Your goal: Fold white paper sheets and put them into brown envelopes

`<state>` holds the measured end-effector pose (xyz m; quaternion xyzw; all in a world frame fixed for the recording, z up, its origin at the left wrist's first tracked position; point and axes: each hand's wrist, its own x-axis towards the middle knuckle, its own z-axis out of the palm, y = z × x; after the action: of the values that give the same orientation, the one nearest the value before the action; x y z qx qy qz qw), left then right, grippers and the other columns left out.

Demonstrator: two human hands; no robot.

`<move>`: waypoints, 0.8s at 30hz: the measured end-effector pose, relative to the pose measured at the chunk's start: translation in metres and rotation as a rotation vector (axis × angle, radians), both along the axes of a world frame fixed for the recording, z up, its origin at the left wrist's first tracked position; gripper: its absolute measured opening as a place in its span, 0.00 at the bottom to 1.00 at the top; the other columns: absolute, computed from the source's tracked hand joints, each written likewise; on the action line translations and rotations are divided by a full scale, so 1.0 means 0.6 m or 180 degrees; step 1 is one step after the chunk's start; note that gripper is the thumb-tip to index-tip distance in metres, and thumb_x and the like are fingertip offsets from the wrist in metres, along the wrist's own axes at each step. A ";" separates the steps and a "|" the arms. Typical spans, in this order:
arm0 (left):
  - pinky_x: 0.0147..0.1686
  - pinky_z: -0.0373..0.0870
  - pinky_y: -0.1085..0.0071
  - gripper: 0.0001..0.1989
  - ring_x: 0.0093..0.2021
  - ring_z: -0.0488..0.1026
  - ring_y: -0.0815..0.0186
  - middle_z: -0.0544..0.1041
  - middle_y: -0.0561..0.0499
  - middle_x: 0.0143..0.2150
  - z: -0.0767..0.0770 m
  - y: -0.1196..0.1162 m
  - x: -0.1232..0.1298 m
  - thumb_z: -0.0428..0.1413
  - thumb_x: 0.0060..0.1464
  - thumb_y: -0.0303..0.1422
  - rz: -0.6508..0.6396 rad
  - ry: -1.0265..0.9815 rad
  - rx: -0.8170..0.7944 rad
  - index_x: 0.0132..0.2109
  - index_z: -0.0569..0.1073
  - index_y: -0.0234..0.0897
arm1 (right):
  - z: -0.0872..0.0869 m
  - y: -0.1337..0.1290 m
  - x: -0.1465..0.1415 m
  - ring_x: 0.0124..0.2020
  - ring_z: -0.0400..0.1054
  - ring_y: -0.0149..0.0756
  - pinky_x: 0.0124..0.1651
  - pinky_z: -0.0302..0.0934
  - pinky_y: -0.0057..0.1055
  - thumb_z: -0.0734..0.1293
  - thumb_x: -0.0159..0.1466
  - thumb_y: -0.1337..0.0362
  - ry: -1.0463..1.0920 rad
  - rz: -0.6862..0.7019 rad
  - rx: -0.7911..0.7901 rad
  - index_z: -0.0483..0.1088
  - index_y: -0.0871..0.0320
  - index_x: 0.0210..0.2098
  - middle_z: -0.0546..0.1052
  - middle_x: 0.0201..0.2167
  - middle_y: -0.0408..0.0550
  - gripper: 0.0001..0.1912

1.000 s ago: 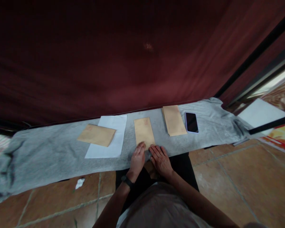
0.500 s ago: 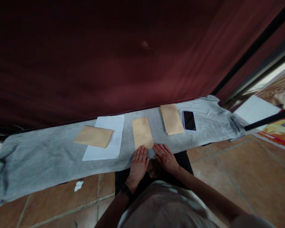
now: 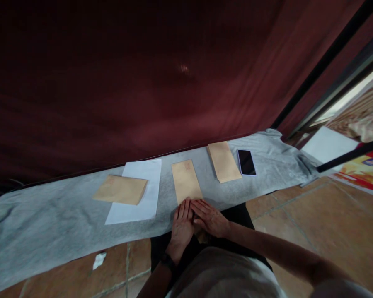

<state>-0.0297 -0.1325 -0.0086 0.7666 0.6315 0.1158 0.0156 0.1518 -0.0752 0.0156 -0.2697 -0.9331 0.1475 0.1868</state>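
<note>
A tan paper envelope (image 3: pixel 185 179) lies flat on a grey cloth, its near edge covered by my fingers. My left hand (image 3: pixel 182 225) rests with fingers stretched out on the envelope's near left corner. Close against it, my right hand (image 3: pixel 211 219) lies flat with its fingertips on the near edge, touching the left fingers. Neither hand is wrapped around anything. To the left, another tan envelope (image 3: pixel 121 189) lies across a white sheet of paper (image 3: pixel 151 207). A stack of tan envelopes (image 3: pixel 224 162) lies to the right.
A phone with a pale purple case (image 3: pixel 246 162) lies right of the stack. Grey cloth (image 3: pixel 59 211) covers the long narrow surface, backed by a dark red curtain-like wall (image 3: pixel 161 91). Crumpled white paper (image 3: pixel 99 260) is on the tiled floor. A black bar (image 3: pixel 351 154) stands at the right.
My right hand has slid left along the envelope's near edge and now meets my left hand. The left hand stays at the near left corner. The view has shifted slightly.
</note>
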 end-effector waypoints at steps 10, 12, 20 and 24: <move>0.64 0.65 0.51 0.26 0.69 0.63 0.52 0.68 0.39 0.68 -0.004 -0.005 -0.005 0.45 0.65 0.30 0.0141 -0.0145 0.0255 0.69 0.63 0.35 | -0.035 -0.026 -0.014 0.69 0.57 0.42 0.72 0.51 0.48 0.61 0.73 0.60 -0.0113 -0.0725 0.0114 0.56 0.57 0.71 0.64 0.69 0.52 0.28; 0.63 0.67 0.51 0.24 0.67 0.66 0.53 0.71 0.40 0.65 -0.001 0.017 -0.007 0.44 0.67 0.32 0.0124 -0.0238 0.0262 0.67 0.66 0.36 | -0.035 -0.025 -0.018 0.69 0.58 0.43 0.71 0.51 0.49 0.61 0.73 0.59 -0.0096 -0.0796 0.0088 0.57 0.55 0.70 0.65 0.68 0.51 0.28; 0.69 0.55 0.48 0.26 0.73 0.55 0.53 0.62 0.38 0.71 0.004 0.193 0.010 0.42 0.69 0.35 -0.0077 -0.0184 0.0121 0.70 0.60 0.31 | -0.050 -0.033 -0.043 0.67 0.60 0.46 0.72 0.46 0.51 0.62 0.73 0.55 -0.0059 -0.1117 0.0140 0.67 0.52 0.64 0.71 0.64 0.48 0.22; 0.72 0.49 0.52 0.28 0.74 0.51 0.55 0.57 0.40 0.74 0.013 0.268 0.007 0.40 0.70 0.38 0.0130 0.0131 -0.0065 0.71 0.59 0.30 | -0.051 -0.032 -0.044 0.67 0.59 0.45 0.72 0.46 0.51 0.60 0.74 0.53 -0.0176 -0.1136 0.0233 0.57 0.50 0.70 0.68 0.66 0.47 0.27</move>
<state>-0.0256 0.0285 -0.0010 0.7555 0.6483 0.0939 0.0081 0.1251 -0.0946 -0.0147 -0.4279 -0.8799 0.0704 0.1940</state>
